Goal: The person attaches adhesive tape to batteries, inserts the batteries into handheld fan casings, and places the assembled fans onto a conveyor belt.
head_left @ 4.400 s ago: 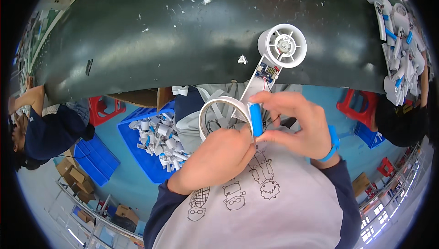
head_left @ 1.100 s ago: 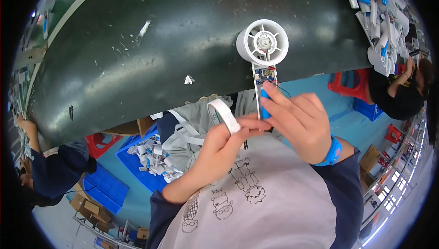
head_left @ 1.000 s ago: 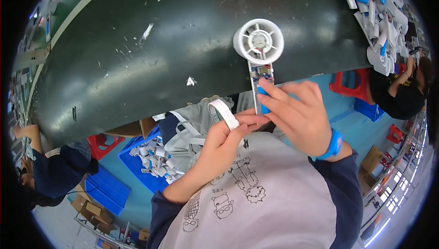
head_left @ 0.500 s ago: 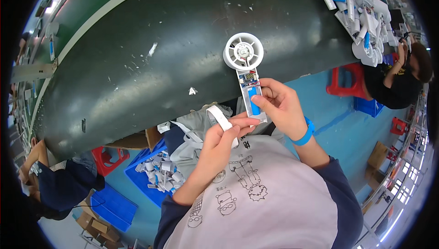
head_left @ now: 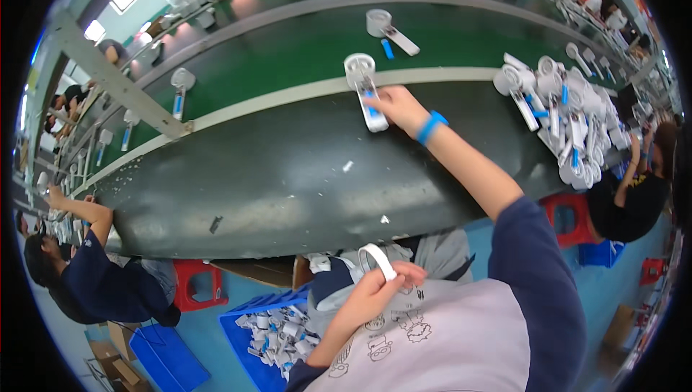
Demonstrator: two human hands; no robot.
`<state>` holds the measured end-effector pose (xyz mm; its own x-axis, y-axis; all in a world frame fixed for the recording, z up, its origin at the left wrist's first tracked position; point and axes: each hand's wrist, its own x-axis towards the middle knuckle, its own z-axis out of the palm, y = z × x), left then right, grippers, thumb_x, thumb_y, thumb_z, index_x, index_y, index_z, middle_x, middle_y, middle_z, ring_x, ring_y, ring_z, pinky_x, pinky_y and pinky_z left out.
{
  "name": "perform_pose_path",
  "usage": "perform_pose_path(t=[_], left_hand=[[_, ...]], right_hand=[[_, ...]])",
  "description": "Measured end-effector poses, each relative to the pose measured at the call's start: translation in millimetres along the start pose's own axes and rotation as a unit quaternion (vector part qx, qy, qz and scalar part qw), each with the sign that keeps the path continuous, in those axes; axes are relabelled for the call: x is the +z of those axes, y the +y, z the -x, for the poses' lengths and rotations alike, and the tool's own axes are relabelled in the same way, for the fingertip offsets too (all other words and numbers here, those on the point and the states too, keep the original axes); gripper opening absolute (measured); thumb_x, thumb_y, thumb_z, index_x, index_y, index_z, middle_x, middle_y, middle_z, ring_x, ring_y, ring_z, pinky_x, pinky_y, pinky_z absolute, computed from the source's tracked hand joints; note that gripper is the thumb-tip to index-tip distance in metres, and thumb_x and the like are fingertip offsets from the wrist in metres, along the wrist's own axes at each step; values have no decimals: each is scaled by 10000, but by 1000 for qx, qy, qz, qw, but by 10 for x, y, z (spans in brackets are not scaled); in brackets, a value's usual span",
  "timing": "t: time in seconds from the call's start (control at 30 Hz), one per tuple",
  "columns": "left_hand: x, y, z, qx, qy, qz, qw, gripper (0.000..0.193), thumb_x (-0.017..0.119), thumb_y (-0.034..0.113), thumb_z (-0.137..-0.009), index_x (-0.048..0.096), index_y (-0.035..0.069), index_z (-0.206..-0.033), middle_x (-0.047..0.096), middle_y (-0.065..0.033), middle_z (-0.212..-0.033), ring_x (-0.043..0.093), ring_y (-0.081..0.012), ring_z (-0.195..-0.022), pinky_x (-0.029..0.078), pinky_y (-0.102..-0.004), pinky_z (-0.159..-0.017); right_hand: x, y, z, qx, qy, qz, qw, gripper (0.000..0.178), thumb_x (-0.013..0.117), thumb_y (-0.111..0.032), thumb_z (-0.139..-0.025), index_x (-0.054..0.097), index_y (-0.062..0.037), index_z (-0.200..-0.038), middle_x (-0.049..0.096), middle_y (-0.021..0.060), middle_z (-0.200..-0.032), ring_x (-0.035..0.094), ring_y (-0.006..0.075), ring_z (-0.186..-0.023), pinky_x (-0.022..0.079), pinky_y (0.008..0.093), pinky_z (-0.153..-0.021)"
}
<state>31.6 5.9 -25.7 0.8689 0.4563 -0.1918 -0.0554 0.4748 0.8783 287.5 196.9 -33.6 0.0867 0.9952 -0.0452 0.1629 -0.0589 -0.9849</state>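
Observation:
My right hand (head_left: pixel 400 109), with a blue band on its wrist, reaches out to the far edge of the dark bench. It grips a white handheld fan (head_left: pixel 362 96) by its handle; the round head points away from me, over the pale edging strip. Blue shows in the handle beside my fingers. Close to my shirt, my left hand (head_left: pixel 366 300) is closed on a white plastic cover (head_left: pixel 376 261) with a curved, hoop-like end. Part of that cover is hidden by my fingers.
Beyond the bench runs a green conveyor belt (head_left: pixel 288 50), carrying an opened fan (head_left: pixel 393 32) and a blue cell (head_left: pixel 387 49). A heap of white fans (head_left: pixel 562 111) stands at the right. By my lap is a blue crate (head_left: pixel 238 334) full of parts. People sit on both sides.
My right hand has carried the fan from near my body out to the bench's far edge. My left hand has stayed near my lap with the cover. The view has tilted up.

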Motion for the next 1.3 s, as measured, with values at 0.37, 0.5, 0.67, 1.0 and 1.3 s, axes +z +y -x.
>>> perform_pose_path(t=[0.37, 0.5, 0.67, 1.0, 1.3], left_hand=[[-285, -78, 856, 129, 266, 78, 952, 234, 407, 43, -900, 593, -73, -984, 609, -162, -981, 607, -230, -892, 472, -343, -829], [-372, 62, 768, 109, 298, 59, 947, 221, 497, 143, -851, 597, -53, -868, 606, -155, -842, 599, -236, -782, 456, -343, -719], [-599, -125, 892, 93, 356, -11, 930, 184, 459, 103, -913, 594, -19, -884, 645, -111, -855, 601, -173, -770, 471, -296, -726], [-973, -1315, 320, 136, 412, -523, 734, 595, 695, 147, -722, 468, -24, -1245, 411, -268, -1295, 373, -443, -1231, 291, -472, -1053], [-854, -1417, 679, -60, 422, -550, 718, 397, 686, 171, -785, 535, -11, -1104, 608, -155, -924, 609, -324, -850, 499, -400, -713]], right_hand=[[-677, 365, -1686, 9, 220, 567, 793, 765, 615, -245, -812, 230, -117, -1461, 557, 241, -1109, 580, 386, -1022, 472, 515, -851], [-709, -106, -602, -29, 272, 514, 813, 720, 523, -189, -860, 166, -98, -1479, 572, 266, -1100, 597, 428, -935, 490, 476, -797], [-1096, 177, 956, -108, 221, 523, 816, 625, 495, -77, -897, 227, -48, -1461, 475, 264, -1318, 555, 388, -1116, 445, 386, -911], [-1494, 516, 1588, -155, 288, 779, 535, 528, 585, -382, -905, 512, 10, -1250, 568, 237, -1149, 556, 378, -1035, 445, 429, -858], [1000, 917, 2257, -110, -204, 368, 900, 663, 676, -281, -805, 412, 25, -1330, 450, 250, -1319, 450, 368, -1199, 357, 400, -1019]])
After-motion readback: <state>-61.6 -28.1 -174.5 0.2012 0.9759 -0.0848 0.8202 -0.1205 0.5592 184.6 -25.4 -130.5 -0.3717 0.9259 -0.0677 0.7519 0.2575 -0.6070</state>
